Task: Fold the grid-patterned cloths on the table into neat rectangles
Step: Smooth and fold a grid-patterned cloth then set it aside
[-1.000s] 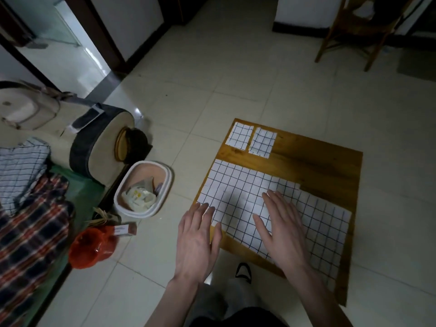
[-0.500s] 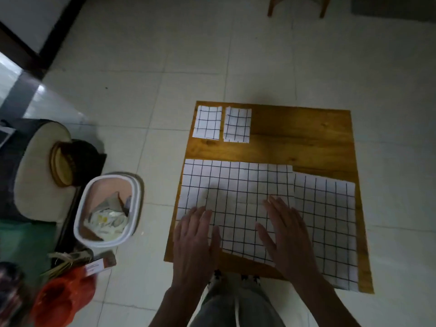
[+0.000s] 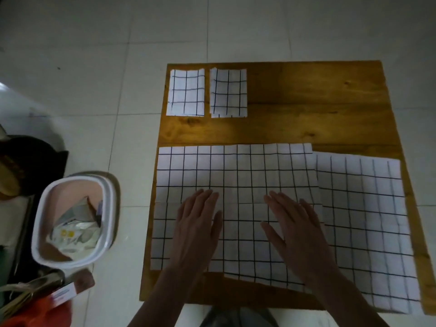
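A large white cloth with a black grid lies spread flat over the near left part of the wooden table. My left hand and my right hand both rest flat on it, fingers straight. A second spread grid cloth lies partly under its right edge and reaches the table's near right corner. Two small folded grid rectangles sit side by side at the far left corner, one on the left and one to its right.
A white bin with a pink liner and crumpled rubbish stands on the tiled floor left of the table. Dark bags and an orange bag lie further left. My legs show below the table's near edge.
Both hands have slid forward from the near edge onto the middle of the large cloth. The view has tilted down and squared up with the table.
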A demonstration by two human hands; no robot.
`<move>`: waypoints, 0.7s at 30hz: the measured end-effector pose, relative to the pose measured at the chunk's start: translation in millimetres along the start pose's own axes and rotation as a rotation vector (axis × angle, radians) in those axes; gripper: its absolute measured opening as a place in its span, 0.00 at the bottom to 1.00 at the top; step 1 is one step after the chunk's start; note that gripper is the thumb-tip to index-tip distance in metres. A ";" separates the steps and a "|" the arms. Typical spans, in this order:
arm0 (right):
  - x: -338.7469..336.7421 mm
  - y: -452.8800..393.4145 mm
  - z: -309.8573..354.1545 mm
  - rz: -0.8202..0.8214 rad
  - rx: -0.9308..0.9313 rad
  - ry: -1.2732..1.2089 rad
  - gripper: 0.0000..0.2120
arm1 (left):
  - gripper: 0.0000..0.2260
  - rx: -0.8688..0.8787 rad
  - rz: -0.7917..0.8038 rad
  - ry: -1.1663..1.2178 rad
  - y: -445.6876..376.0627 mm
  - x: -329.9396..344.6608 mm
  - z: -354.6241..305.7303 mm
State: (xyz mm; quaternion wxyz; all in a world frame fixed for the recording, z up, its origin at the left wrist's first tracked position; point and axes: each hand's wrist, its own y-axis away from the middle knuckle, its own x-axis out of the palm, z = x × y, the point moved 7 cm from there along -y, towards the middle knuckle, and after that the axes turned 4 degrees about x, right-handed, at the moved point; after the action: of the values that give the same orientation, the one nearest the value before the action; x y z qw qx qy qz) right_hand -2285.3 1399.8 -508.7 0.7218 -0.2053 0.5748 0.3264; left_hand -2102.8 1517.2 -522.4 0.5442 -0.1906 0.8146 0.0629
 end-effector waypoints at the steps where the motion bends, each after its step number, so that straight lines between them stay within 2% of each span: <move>1: 6.3 -2.3 -1.9 -0.009 -0.019 0.012 0.26 | 0.21 0.027 0.002 -0.009 0.0 6.3 5.7; 6: 39.4 -14.3 -13.6 -0.072 -0.114 0.063 0.22 | 0.19 0.146 0.026 -0.101 -2.6 34.7 35.8; 11: 57.5 -28.4 -26.3 -0.123 -0.128 0.056 0.19 | 0.17 0.236 0.004 -0.104 -3.2 45.9 55.8; 14: 64.0 -34.2 -29.6 -0.127 -0.123 0.028 0.16 | 0.16 0.248 0.007 -0.105 -3.0 48.6 58.7; 17: 63.6 -38.6 -28.0 -0.150 -0.135 0.005 0.08 | 0.16 0.237 0.024 -0.084 -5.6 51.2 59.3; 21: 61.7 -43.7 -26.3 -0.146 -0.175 -0.007 0.07 | 0.16 0.205 0.037 -0.045 -7.9 54.3 62.3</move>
State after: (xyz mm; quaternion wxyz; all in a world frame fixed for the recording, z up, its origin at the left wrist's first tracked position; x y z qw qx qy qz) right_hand -2264.9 1366.0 -578.3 0.7251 -0.3076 0.5251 0.3223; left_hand -2064.2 1516.1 -595.9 0.5777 -0.1172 0.8078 -0.0064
